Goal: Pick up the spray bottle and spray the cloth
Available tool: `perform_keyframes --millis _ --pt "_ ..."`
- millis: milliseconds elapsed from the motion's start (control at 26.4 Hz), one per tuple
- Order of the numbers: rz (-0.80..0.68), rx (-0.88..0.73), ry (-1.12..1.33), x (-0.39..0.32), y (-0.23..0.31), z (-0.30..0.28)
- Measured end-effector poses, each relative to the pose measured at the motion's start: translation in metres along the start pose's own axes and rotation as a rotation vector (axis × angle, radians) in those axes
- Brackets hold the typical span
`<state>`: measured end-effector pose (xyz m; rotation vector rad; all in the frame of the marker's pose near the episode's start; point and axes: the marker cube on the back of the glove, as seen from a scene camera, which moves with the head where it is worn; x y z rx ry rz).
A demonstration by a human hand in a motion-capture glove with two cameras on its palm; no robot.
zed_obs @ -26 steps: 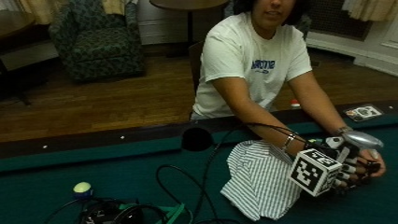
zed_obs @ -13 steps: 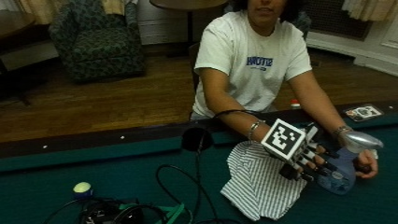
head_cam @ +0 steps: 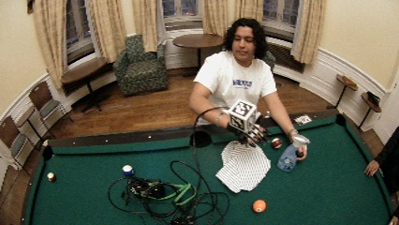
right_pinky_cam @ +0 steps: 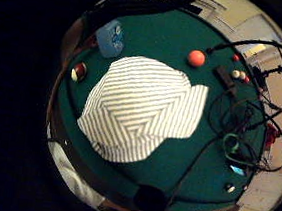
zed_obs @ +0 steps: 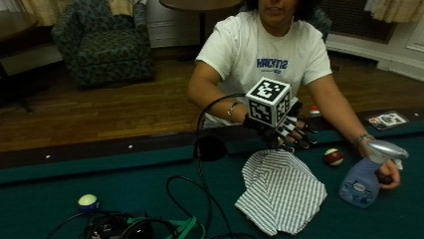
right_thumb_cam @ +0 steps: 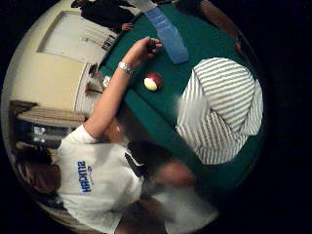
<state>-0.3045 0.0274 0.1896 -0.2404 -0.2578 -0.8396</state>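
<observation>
Two steps remain: the gloved right hand (zed_obs: 286, 130) hovers with fingers spread, holding nothing, above the far edge of the striped cloth (zed_obs: 281, 191), while the spray bottle (zed_obs: 366, 175) stands on the pool table (zed_obs: 132, 184) to the cloth's right, gripped by the bare hand (zed_obs: 389, 175)

Spray bottle (zed_obs: 363, 181): translucent blue body, pale label, silver-grey trigger head; upright on green felt, near the table's edge, held at the neck by a bare hand (zed_obs: 388, 174). Cloth (zed_obs: 281, 190): white with thin dark stripes, lying rumpled and roughly fan-shaped on the felt, narrow end toward the rail, beside the bottle but apart from it
</observation>
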Motion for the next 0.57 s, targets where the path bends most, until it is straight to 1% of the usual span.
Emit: perform_keyframes --millis 302,567 --pt "0.001 0.015 0.043 0.009 0.03 -0.031" --pt "-0.001 0.005 0.068 0.01 0.047 -0.036"
